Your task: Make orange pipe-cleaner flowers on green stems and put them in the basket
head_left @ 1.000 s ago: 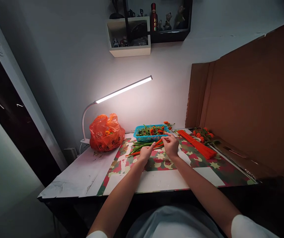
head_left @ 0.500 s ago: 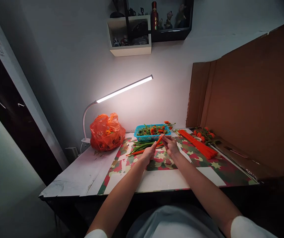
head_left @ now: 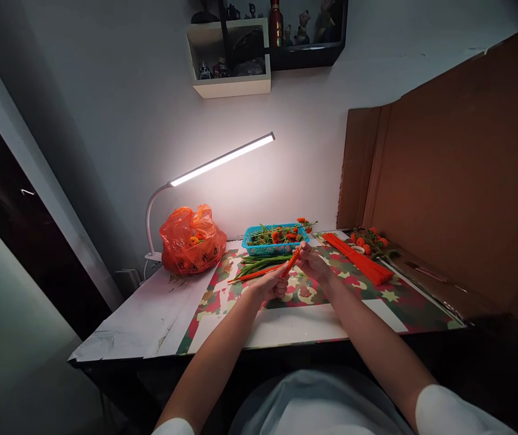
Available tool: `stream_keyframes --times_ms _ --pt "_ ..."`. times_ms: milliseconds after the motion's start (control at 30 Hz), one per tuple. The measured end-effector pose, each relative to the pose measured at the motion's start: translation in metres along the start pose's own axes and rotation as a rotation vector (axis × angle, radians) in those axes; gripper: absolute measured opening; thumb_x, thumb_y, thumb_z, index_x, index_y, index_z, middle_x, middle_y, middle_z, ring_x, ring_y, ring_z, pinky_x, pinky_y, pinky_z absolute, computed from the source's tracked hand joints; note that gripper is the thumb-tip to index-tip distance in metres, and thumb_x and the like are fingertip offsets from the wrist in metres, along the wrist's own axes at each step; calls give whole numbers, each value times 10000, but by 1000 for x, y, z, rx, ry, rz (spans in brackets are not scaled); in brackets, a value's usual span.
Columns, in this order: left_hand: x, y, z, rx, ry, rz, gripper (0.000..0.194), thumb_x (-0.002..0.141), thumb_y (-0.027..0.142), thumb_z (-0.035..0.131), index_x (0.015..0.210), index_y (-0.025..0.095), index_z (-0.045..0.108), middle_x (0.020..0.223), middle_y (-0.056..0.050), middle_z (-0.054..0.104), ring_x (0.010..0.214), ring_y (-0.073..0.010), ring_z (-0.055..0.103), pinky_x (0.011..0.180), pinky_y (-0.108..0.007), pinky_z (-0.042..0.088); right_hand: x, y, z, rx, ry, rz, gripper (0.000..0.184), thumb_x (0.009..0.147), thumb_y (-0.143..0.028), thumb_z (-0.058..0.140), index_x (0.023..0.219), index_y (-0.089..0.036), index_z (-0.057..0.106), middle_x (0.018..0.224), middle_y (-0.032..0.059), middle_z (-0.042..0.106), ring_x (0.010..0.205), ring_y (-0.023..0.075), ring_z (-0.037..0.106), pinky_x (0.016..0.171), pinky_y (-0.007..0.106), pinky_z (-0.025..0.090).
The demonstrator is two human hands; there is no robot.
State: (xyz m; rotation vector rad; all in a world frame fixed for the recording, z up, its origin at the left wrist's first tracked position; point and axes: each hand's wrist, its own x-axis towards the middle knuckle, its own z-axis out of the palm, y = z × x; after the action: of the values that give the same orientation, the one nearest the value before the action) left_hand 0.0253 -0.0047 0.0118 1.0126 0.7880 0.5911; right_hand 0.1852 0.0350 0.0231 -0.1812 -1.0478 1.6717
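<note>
An orange pipe cleaner coil [head_left: 292, 261] slants up between my two hands over the middle of the table. My left hand [head_left: 273, 285] is closed around its lower part. At its upper end, the fingers of my right hand [head_left: 312, 264] pinch it; the exact fingertip contact is partly hidden. Behind my left hand lie green pipe cleaners [head_left: 259, 264], with a few loose orange pipe cleaners [head_left: 254, 275] on the near side of them. A blue basket [head_left: 268, 249] holding orange flowers with green stems stands just beyond.
A red plastic bag [head_left: 191, 244] with yellow-orange flowers sits at the back left beside a lit desk lamp [head_left: 223, 159]. On the right lie an orange pipe cleaner bundle [head_left: 363, 261] and more orange flowers [head_left: 367, 246], against a tall cardboard sheet [head_left: 458, 157].
The orange coil now points more steeply upward and more of its ridged length shows. My left hand has turned and shifted slightly right and down; my right hand stays at the coil's upper end.
</note>
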Motion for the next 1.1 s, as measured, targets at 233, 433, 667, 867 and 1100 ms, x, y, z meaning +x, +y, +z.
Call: stream_keyframes --times_ms 233,433,667,867,1100 --pt "2 -2 -4 -53 -69 -70 593 760 674 481 514 200 223 429 93 128 371 -53 123 386 -204 158 1 4 -3 -142 41 -57 258 631 -236 753 688 -234 502 673 -46 585 651 106 555 495 192 394" --pt "2 -3 -1 -47 -155 -146 601 776 698 415 512 199 209 430 83 120 376 -62 143 391 -211 163 3 6 -1 -59 41 -119 286 553 -235 810 694 -245 561 667 -76 612 629 77 579 559 175 454" --pt "26 -12 5 248 89 419 564 781 705 363 604 176 444 540 34 359 484 -80 300 480 -224 290 7 -7 5 -169 184 -185 311 540 -277 828 797 -243 657 771 -35 686 766 129 649 722 253 518" --pt "24 -12 -8 614 242 576 289 673 337 674 876 154 580 836 -14 583 723 -112 515 682 -240 417 8 -3 9 -327 204 -202 313 497 -290 837 757 -211 681 772 -8 702 800 163 654 799 317 512" --pt "20 -8 -25 640 322 595 282 678 315 672 889 132 638 801 -45 645 697 -137 574 662 -252 456 7 4 15 -418 153 -161 297 560 -310 802 822 -215 698 819 -3 703 832 150 643 816 295 497"
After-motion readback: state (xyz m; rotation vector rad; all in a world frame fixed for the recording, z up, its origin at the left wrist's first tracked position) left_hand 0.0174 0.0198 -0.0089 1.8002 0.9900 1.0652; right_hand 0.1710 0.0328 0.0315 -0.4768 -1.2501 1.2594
